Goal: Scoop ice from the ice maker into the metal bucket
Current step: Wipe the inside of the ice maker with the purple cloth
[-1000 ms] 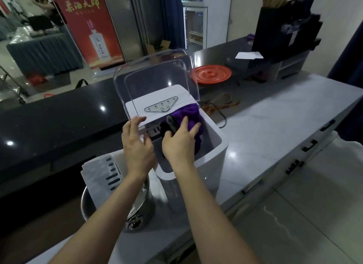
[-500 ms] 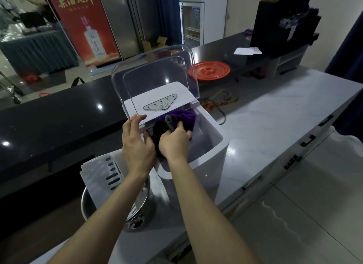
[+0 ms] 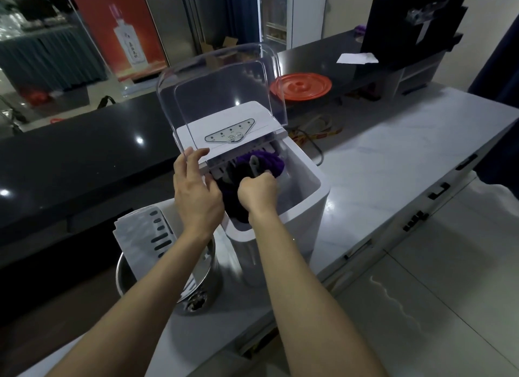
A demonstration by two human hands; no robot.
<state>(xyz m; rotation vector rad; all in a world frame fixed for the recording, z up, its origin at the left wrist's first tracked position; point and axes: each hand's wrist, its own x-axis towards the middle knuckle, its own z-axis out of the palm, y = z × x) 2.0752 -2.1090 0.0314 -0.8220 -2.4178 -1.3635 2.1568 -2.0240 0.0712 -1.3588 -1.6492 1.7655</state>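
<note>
The white ice maker [image 3: 306, 205] stands on the pale counter with its clear lid [image 3: 222, 96] tipped up. A purple cloth [image 3: 266, 163] fills the inside of the ice maker, and my right hand [image 3: 258, 193] grips it with curled fingers. My left hand [image 3: 196, 188] rests on the machine's left rim with its fingers spread, touching the lid's lower edge. The metal bucket [image 3: 168, 281] sits to the left of the machine, under my left forearm, with a white slotted ice basket [image 3: 146, 236] lying in it. No ice is visible.
A black raised counter [image 3: 78, 157] runs behind the machine, with an orange round lid [image 3: 300, 86] on it. A cable [image 3: 314, 143] lies to the right of the ice maker. The pale counter [image 3: 393, 163] extends right; its front edge has drawer handles.
My right hand has closed from spread fingers into a grip on the purple cloth and pulled it lower and leftward inside the machine. My left hand has stayed on the rim.
</note>
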